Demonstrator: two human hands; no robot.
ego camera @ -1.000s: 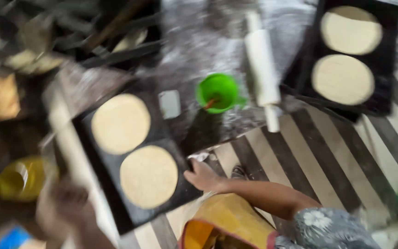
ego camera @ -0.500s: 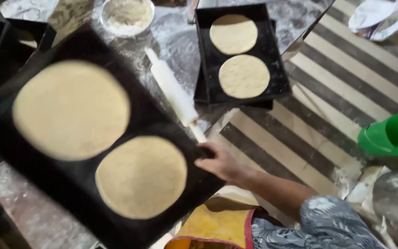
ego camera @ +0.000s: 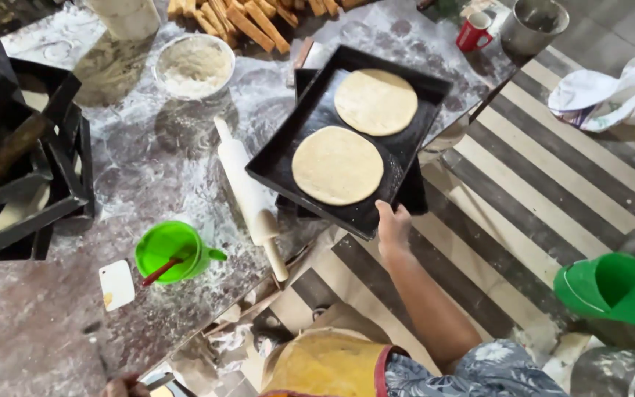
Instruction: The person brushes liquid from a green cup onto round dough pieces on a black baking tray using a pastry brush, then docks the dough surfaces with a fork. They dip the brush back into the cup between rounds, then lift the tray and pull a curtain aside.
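No labels, signs or screens visible. Only package-like item: white crumpled plastic bag (ego camera: 611, 92), upper right, lying on striped floor (ego camera: 553, 191), well apart from counter (ego camera: 148, 147). Faint coloured print on bag, too small to tell. Contents hidden.

Right hand (ego camera: 393, 228) takes a grip on the near edge of the black tray (ego camera: 310, 129), two flat dough rounds (ego camera: 337, 165) on it. At nine o'clock from the tray, a rolling pin (ego camera: 250, 194) lies on the floury surface (ego camera: 148, 158); green cup (ego camera: 173, 251) at seven.
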